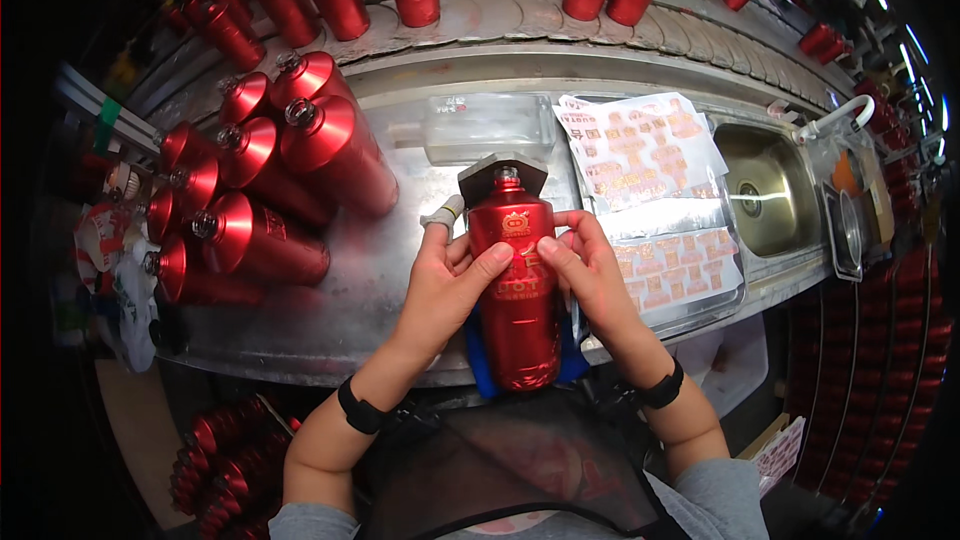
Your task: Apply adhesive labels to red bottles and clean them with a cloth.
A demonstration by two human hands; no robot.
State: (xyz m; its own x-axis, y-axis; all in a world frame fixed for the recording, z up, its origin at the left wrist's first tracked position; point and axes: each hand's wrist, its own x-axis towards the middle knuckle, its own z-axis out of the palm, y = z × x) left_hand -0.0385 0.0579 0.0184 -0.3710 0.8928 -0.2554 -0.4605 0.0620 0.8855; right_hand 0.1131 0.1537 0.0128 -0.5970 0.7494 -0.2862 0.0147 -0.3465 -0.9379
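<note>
A glossy red bottle [518, 335] with a bare glass neck lies tilted before me, its neck pointing away and its base at the table's near edge. My left hand [443, 285] grips its left side, thumb pressed on the front. White wrapping covers one of that hand's fingertips. On the opposite side my right hand [597, 278] holds the bottle too, its thumb also on the front. Gold markings, including an emblem [515, 224], show above and between the thumbs. Behind the neck stands a dark angular rest [525, 178]. Blue material [482, 360] shows beneath the bottle.
Several red bottles [345, 155] crowd the metal table's left. A transparent tray [488, 130] sits beyond my hands. Decal sheets [650, 155] lie at right, beside a sink [765, 190]. Across the back runs a conveyor [500, 15] carrying more bottles.
</note>
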